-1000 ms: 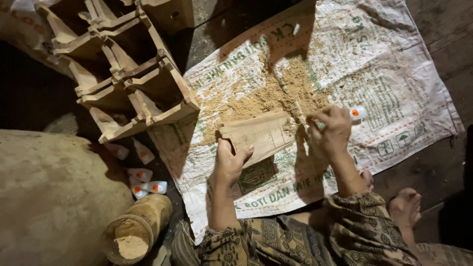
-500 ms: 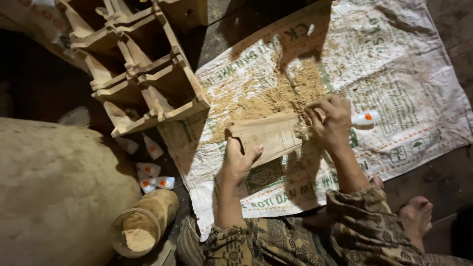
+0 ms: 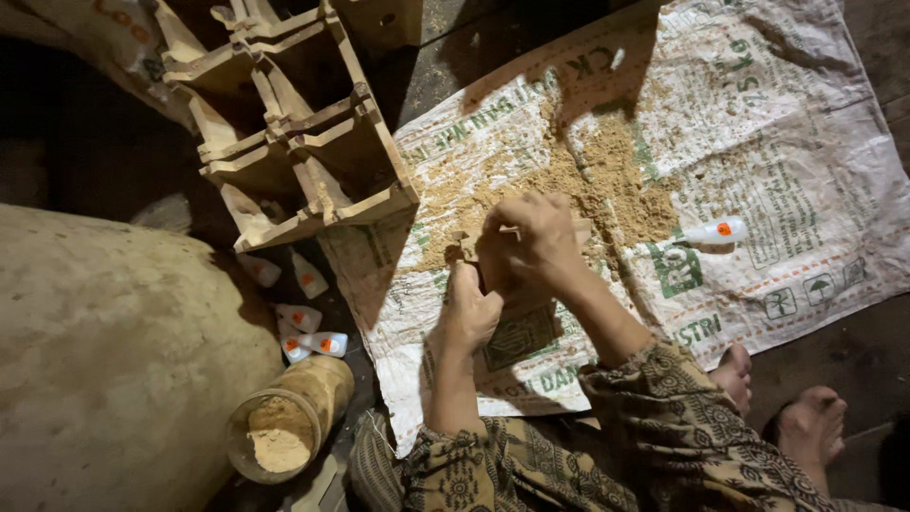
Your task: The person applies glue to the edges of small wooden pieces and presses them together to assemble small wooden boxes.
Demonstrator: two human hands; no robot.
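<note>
On the woven sack [image 3: 758, 142] spread over the floor, both my hands sit close together on a small wooden piece [image 3: 493, 265], just at the near edge of the sawdust pile [image 3: 588, 180]. My right hand [image 3: 531, 242] curls over the top of the piece, fingers bent down around it. My left hand [image 3: 466, 313] grips it from below, thumb side up, the two hands nearly touching. The piece is mostly hidden under my fingers, so I cannot tell its full shape; it looks like a flat, pale board.

Right of my hands, a small white bottle with an orange cap [image 3: 711, 230] lies on its side on the sack, well apart from the board. To the left, a wooden rack of open compartments [image 3: 294, 142] stands at the sack's corner. More small white bottles [image 3: 308, 337] lie scattered on the dark floor below it. Near my left elbow a bamboo tube [image 3: 284, 422] filled with sawdust lies tilted, beside a large pale sack [image 3: 104, 360]. My bare feet [image 3: 787, 408] rest at the sack's near edge.
</note>
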